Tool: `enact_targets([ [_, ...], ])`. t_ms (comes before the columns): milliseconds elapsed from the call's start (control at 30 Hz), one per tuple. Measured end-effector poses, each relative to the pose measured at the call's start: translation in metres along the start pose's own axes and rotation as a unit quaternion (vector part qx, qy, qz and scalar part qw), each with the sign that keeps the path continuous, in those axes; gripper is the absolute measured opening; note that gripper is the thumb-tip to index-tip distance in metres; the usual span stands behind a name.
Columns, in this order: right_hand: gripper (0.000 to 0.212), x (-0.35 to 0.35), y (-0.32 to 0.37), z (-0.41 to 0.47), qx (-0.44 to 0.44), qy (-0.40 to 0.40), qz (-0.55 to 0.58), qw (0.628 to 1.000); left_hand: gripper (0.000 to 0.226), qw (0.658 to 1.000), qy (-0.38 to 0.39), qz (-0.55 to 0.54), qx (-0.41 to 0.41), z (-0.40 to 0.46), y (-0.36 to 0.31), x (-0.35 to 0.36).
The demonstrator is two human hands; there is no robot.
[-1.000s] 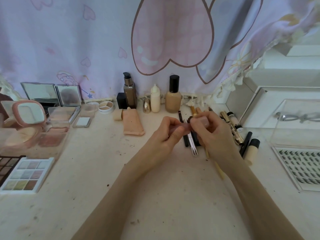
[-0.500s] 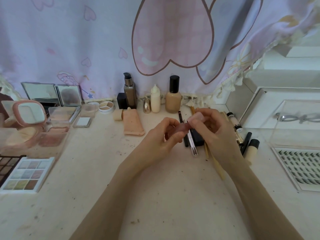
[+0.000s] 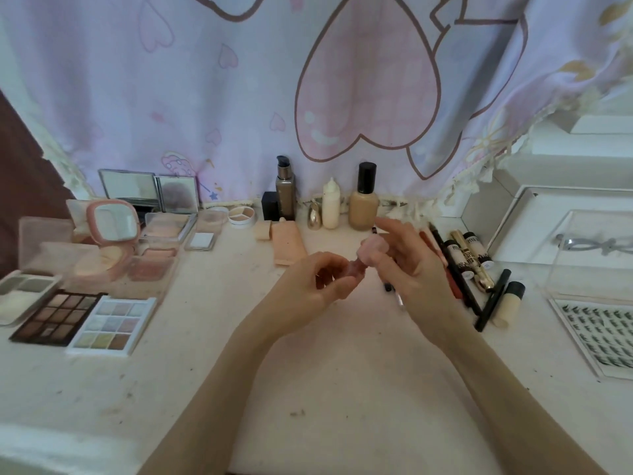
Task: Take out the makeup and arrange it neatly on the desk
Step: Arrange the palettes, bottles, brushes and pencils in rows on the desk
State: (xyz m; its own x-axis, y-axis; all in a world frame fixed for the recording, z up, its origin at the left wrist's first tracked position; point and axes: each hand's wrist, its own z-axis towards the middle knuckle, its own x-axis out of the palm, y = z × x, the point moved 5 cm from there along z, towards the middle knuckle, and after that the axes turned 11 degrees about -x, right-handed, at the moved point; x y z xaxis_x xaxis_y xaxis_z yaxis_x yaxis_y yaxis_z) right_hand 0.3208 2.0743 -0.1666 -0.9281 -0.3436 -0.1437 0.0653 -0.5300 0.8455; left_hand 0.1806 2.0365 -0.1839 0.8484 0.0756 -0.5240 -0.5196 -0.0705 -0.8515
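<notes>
Both hands hold a small pink lip gloss tube [image 3: 359, 268] above the middle of the desk. My left hand [image 3: 315, 291] grips its darker pink lower end. My right hand [image 3: 416, 269] pinches its pale pink cap [image 3: 371, 252], with the index finger stretched out. Under and right of my right hand lie pencils and mascara tubes [image 3: 471, 258] in a row. A foundation bottle [image 3: 363, 200] and a pump bottle [image 3: 285, 190] stand at the back. Eyeshadow palettes [image 3: 113, 323] and compacts [image 3: 111, 228] lie at the left.
A peach tube [image 3: 287, 245] lies behind my left hand. A clear box [image 3: 596, 255] and a tray of false lashes [image 3: 603, 334] sit at the right. A printed curtain [image 3: 274, 80] hangs along the back of the white desk [image 3: 342, 389].
The view has shifted so the palettes at the left show more. My hands have lifted the tube slightly and turned it more upright; the right index finger has stretched out.
</notes>
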Motion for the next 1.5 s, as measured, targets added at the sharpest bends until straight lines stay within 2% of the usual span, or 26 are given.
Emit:
enact_targets([
  [133,0.025,0.028,-0.001,0.002,0.038,0.003,-0.129,0.991,0.015,0.995,-0.097,0.023,0.002,-0.021,0.015,-0.026],
  [267,0.014,0.056,0.006,0.013,0.040,0.025,-0.124,0.991,0.014,0.987,-0.159,0.026,0.015,-0.035,0.023,-0.047],
  [400,0.016,0.077,0.014,0.023,0.034,0.079,-0.097,0.992,0.013,0.985,-0.171,-0.002,-0.011,-0.039,0.037,-0.059],
  [567,0.016,0.098,0.019,0.029,0.015,0.172,-0.116,0.978,0.014,0.988,-0.152,-0.021,-0.017,-0.043,0.048,-0.069],
  [700,0.022,0.109,0.019,0.031,0.005,0.208,-0.127,0.970,0.016,0.988,-0.154,-0.013,-0.024,-0.046,0.055,-0.075],
  [800,0.016,0.116,0.016,0.033,0.011,0.188,-0.108,0.976,0.015,0.985,-0.168,-0.004,-0.028,-0.045,0.059,-0.078],
  [933,0.021,0.121,0.009,0.035,0.031,0.154,-0.108,0.982,0.013,0.978,-0.208,-0.005,-0.029,-0.045,0.066,-0.082],
  [1100,0.022,0.125,0.008,0.039,0.005,0.148,-0.111,0.983,0.014,0.971,-0.235,-0.005,-0.036,-0.044,0.073,-0.083],
  [1200,0.034,0.122,0.006,0.038,0.006,0.132,-0.119,0.984,0.003,0.960,-0.271,-0.011,-0.074,-0.042,0.078,-0.088],
  [1300,0.028,0.115,0.002,0.028,-0.001,0.112,-0.137,0.984,0.010,0.947,-0.304,0.013,-0.102,-0.039,0.083,-0.100],
  [1367,0.023,0.107,0.000,0.018,-0.030,0.121,-0.212,0.969,0.012,0.950,-0.292,0.033,-0.104,-0.034,0.085,-0.106],
  [1500,0.026,0.087,-0.010,-0.007,-0.065,0.175,-0.383,0.905,0.022,0.954,-0.275,0.045,-0.110,-0.024,0.091,-0.111],
])
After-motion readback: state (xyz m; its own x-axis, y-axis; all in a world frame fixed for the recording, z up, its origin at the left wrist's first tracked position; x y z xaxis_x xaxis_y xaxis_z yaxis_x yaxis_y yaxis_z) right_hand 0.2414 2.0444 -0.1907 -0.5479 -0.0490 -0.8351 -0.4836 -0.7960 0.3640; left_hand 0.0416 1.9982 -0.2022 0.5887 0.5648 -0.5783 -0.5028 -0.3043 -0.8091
